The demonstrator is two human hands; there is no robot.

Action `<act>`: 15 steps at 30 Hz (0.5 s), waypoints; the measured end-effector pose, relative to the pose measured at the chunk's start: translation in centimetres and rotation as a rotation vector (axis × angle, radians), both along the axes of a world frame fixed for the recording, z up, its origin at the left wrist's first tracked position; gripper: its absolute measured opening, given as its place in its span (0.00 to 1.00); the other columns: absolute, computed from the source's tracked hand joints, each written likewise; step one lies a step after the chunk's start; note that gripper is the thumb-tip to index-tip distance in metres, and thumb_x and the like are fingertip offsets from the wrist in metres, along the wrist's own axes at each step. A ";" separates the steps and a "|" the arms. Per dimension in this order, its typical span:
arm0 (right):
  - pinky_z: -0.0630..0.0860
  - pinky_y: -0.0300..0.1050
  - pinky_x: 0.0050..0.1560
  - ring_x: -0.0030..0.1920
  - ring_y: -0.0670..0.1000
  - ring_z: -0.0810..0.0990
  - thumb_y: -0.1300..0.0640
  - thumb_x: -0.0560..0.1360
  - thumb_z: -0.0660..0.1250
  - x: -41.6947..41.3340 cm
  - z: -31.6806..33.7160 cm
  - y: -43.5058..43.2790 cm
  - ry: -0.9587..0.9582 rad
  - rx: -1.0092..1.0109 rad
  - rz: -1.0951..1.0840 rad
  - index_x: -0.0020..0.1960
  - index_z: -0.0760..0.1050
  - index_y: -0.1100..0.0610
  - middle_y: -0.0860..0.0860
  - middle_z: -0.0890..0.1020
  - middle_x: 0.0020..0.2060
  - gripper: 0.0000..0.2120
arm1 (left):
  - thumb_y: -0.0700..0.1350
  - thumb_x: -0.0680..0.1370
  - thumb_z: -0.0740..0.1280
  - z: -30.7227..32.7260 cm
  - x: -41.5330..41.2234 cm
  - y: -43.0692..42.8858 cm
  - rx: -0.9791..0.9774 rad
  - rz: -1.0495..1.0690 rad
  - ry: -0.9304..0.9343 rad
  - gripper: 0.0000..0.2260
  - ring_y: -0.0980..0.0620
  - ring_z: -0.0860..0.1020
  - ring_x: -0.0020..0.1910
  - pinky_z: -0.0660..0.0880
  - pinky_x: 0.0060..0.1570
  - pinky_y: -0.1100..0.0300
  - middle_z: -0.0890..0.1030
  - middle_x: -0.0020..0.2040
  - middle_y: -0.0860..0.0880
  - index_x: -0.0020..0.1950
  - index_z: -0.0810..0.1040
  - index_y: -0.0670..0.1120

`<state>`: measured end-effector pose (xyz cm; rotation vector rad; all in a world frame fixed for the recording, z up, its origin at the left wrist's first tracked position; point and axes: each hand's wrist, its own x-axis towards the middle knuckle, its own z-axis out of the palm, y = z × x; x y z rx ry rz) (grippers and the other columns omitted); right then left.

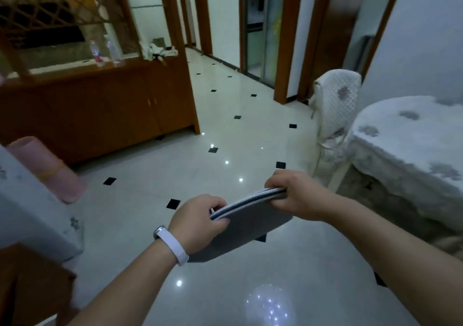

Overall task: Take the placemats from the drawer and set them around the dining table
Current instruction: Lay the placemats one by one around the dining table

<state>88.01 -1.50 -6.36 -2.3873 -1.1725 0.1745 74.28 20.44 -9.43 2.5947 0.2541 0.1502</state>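
I hold a thin stack of grey placemats with a white dotted edge, hanging above the tiled floor. My left hand, with a white wristband, grips the stack's left end. The right end is pinched in my right hand. The dining table, covered by a white cloth with grey flower marks, stands to the right, a little beyond my right hand. The drawer is not in view.
A chair with a white quilted cover stands at the table's far end. A wooden cabinet with bottles on it lines the left wall. A pink rolled mat leans at the left. Glossy tiled floor stretches ahead toward doorways.
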 end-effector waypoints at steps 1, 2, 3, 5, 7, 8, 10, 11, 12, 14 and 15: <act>0.73 0.39 0.43 0.42 0.45 0.77 0.56 0.70 0.69 1.2 -0.1 -2.3 0.006 0.003 -0.037 0.45 0.80 0.49 0.43 0.78 0.41 0.06 | 0.52 0.72 0.70 0.1 2.0 -1.8 0.007 -0.034 0.001 0.02 0.59 0.75 0.39 0.73 0.39 0.59 0.78 0.39 0.58 0.43 0.79 0.58; 0.75 0.42 0.45 0.43 0.45 0.77 0.55 0.69 0.68 2.4 0.0 -4.6 0.004 0.005 -0.073 0.45 0.80 0.48 0.42 0.78 0.41 0.06 | 0.52 0.72 0.70 0.3 4.1 -3.7 0.014 -0.069 0.004 0.02 0.59 0.75 0.39 0.74 0.40 0.58 0.78 0.39 0.58 0.43 0.80 0.58; 0.76 0.44 0.45 0.43 0.46 0.77 0.54 0.69 0.68 3.5 0.0 -7.0 -0.007 0.008 -0.105 0.46 0.80 0.48 0.42 0.78 0.41 0.06 | 0.52 0.72 0.70 0.4 6.0 -5.7 0.021 -0.103 0.004 0.02 0.59 0.76 0.39 0.75 0.40 0.57 0.78 0.40 0.58 0.44 0.80 0.58; 0.75 0.42 0.45 0.43 0.47 0.77 0.57 0.69 0.69 5.6 0.1 -11.8 -0.010 0.019 -0.169 0.45 0.80 0.50 0.43 0.78 0.40 0.06 | 0.52 0.73 0.70 0.5 9.6 -9.8 0.029 -0.170 -0.001 0.03 0.59 0.76 0.39 0.76 0.41 0.56 0.79 0.40 0.58 0.46 0.81 0.58; 0.72 0.37 0.42 0.41 0.45 0.75 0.58 0.69 0.68 7.2 0.4 -16.3 -0.009 0.012 -0.225 0.43 0.79 0.49 0.42 0.76 0.38 0.06 | 0.51 0.72 0.71 0.6 12.7 -13.7 0.001 -0.230 -0.010 0.03 0.59 0.76 0.39 0.77 0.42 0.56 0.79 0.40 0.59 0.45 0.81 0.58; 0.70 0.35 0.42 0.40 0.44 0.74 0.58 0.69 0.68 7.9 0.6 -18.5 -0.015 0.001 -0.255 0.43 0.78 0.48 0.41 0.75 0.37 0.06 | 0.51 0.72 0.71 0.8 14.2 -15.6 -0.017 -0.259 -0.014 0.03 0.59 0.76 0.39 0.77 0.42 0.55 0.79 0.40 0.59 0.45 0.81 0.58; 0.72 0.38 0.44 0.41 0.45 0.74 0.56 0.69 0.68 9.2 1.0 -22.7 -0.028 -0.011 -0.328 0.44 0.78 0.50 0.42 0.75 0.37 0.05 | 0.49 0.72 0.72 1.3 17.3 -19.3 -0.036 -0.326 -0.017 0.03 0.59 0.77 0.39 0.77 0.42 0.55 0.80 0.39 0.59 0.44 0.81 0.58; 0.73 0.40 0.44 0.42 0.45 0.75 0.55 0.69 0.68 9.7 1.2 -24.7 -0.040 -0.014 -0.366 0.45 0.79 0.50 0.43 0.76 0.39 0.05 | 0.49 0.72 0.72 1.6 18.8 -21.1 -0.037 -0.368 -0.020 0.04 0.59 0.77 0.39 0.77 0.42 0.55 0.80 0.39 0.59 0.43 0.81 0.58; 0.72 0.40 0.44 0.43 0.45 0.75 0.55 0.69 0.69 10.2 1.4 -26.7 -0.051 -0.020 -0.407 0.46 0.80 0.51 0.44 0.77 0.40 0.06 | 0.49 0.72 0.72 1.9 20.2 -22.9 -0.034 -0.413 -0.024 0.04 0.59 0.77 0.39 0.77 0.42 0.55 0.80 0.39 0.59 0.43 0.81 0.58; 0.70 0.39 0.42 0.43 0.44 0.74 0.55 0.71 0.69 10.7 1.8 -30.2 -0.056 -0.030 -0.488 0.47 0.80 0.50 0.44 0.78 0.41 0.06 | 0.49 0.72 0.71 2.5 22.8 -26.3 -0.026 -0.503 -0.038 0.05 0.58 0.77 0.39 0.77 0.41 0.55 0.80 0.38 0.59 0.41 0.80 0.60; 0.70 0.38 0.41 0.42 0.44 0.73 0.55 0.71 0.70 11.0 1.8 -31.8 -0.052 -0.026 -0.529 0.47 0.80 0.50 0.44 0.77 0.40 0.05 | 0.49 0.72 0.71 2.7 24.1 -27.9 -0.021 -0.548 -0.042 0.06 0.59 0.77 0.39 0.77 0.41 0.55 0.80 0.37 0.60 0.41 0.79 0.61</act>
